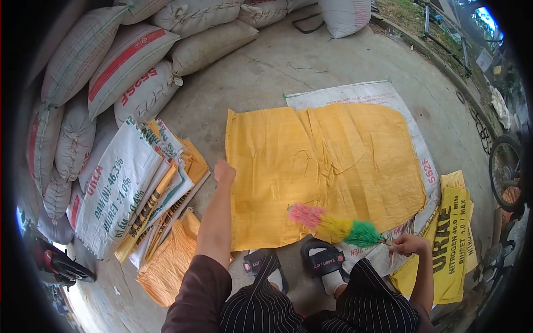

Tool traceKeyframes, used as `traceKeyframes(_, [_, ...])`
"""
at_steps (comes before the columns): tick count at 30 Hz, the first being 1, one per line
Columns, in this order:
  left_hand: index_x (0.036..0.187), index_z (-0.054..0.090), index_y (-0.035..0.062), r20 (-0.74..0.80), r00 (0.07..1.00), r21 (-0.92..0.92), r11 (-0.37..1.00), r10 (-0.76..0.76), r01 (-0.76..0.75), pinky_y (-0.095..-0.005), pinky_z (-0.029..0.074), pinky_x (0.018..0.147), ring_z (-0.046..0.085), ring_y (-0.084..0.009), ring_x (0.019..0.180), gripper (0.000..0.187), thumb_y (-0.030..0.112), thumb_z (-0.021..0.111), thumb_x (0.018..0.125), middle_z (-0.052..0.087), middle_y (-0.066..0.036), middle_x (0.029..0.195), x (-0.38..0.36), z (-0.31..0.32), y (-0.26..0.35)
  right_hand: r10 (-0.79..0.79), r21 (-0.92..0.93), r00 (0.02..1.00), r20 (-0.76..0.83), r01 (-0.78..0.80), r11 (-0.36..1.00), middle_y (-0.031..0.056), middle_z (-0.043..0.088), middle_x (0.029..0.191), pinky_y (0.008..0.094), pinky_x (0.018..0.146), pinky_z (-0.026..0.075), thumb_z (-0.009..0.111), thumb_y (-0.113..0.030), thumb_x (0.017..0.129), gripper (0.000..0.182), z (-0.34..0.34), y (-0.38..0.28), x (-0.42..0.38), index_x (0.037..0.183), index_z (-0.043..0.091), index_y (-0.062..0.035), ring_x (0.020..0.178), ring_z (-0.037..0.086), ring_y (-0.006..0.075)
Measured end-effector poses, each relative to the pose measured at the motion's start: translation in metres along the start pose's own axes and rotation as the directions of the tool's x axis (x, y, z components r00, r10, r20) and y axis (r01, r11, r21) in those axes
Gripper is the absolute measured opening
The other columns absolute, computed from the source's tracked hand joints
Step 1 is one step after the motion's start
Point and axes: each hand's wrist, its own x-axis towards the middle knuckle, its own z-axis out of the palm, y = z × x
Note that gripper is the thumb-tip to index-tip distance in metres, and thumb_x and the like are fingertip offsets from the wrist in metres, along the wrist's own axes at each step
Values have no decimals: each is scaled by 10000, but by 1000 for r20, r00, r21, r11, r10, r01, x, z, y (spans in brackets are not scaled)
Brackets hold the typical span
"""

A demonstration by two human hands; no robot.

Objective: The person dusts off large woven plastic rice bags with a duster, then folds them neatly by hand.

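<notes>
Head view, duster (335, 226), long axis crosswise, pink tip (305, 215) leftward

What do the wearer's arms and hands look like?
Left hand and right hand: no gloves or watch visible. Left sleeve: dark brown, plain, ending near the elbow, forearm bare. Right sleeve: only a brownish sliver shows.

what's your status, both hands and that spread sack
Left hand at left edge of yellow-orange sack; right hand gripping duster. Sack spread, creased, duster overlapping near edge in view. White sack partly underneath.
</notes>
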Motion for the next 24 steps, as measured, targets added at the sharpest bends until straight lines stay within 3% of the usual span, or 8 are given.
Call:
traceKeyframes(2, [997, 529, 21, 32, 999, -41, 998, -42, 43, -386, 481, 795, 567, -297, 984, 361, 215, 651, 718, 583, -167, 1043, -1, -2, 9, 35, -81, 998, 43, -32, 996, -69, 329, 461, 232, 379, 233, 524, -302, 881, 293, 10, -21, 5, 835, 663, -49, 397, 278, 52])
traceKeyframes(6, [784, 522, 3, -418, 880, -344, 857, 226, -383, -423, 470, 648, 579, -370, 786, 146, 46, 555, 649, 592, -204, 802, -40, -52, 67, 95, -246, 981, 172, -50, 968, -53, 361, 472, 228, 415, 278, 538, -318, 867, 279, 14, -23, 38, 829, 671, -76, 435, 334, 56])
traceKeyframes(8, [696, 474, -4, -709, 586, -302, 582, 392, -755, -428, 430, 549, 523, -389, 635, 104, 34, 531, 617, 520, -200, 655, -68, -84, 97, -16, -413, 1000, -9, 11, 911, -39, 392, 480, 223, 445, 315, 553, -310, 853, 271, 5, -32, 40, 800, 671, -72, 459, 373, 71])
traceKeyframes(10, [658, 429, 9, -684, 493, -330, 375, 538, -867, -400, 393, 490, 461, -354, 552, 125, 22, 531, 587, 442, -170, 605, -124, -133, 112, -333, -506, 923, -194, 196, 840, -30, 411, 486, 235, 433, 328, 565, -282, 842, 256, -21, -24, 50, 764, 660, -58, 447, 376, 89])
traceKeyframes(11, [648, 423, 13, -716, 331, -260, 205, 615, -944, -380, 391, 477, 447, -331, 534, 135, 13, 532, 569, 424, -151, 596, -151, -153, 113, -259, -473, 936, -240, 120, 873, 20, 503, 511, 293, 515, 405, 572, -300, 788, 260, -26, -47, 41, 828, 690, -72, 530, 492, 133])
traceKeyframes(15, [680, 513, 47, -646, -200, -170, -395, 736, -903, -333, 422, 476, 516, -251, 574, 137, -12, 554, 563, 471, -75, 634, -243, -207, 95, -301, -214, 852, -427, 228, 950, -16, 450, 478, 254, 395, 360, 548, -245, 842, 286, -76, -83, 39, 722, 622, 3, 409, 428, 95])
traceKeyframes(21, [717, 559, 51, -514, -292, -385, -521, 807, -762, -307, 486, 596, 568, -242, 744, 147, -24, 561, 590, 575, -52, 816, -282, -198, 61, -453, 11, 643, -617, 583, 813, 5, 482, 521, 255, 397, 367, 533, -266, 847, 296, -111, -151, 32, 760, 622, 3, 436, 457, 110])
traceKeyframes(24, [761, 556, 68, -260, -92, -244, -157, 961, -957, -333, 456, 754, 536, -238, 903, 196, -31, 558, 592, 568, -36, 917, -268, -184, 41, -358, 247, 592, -722, 704, 667, 15, 497, 543, 255, 398, 371, 526, -276, 849, 303, -120, -133, 46, 779, 621, 3, 449, 472, 117])
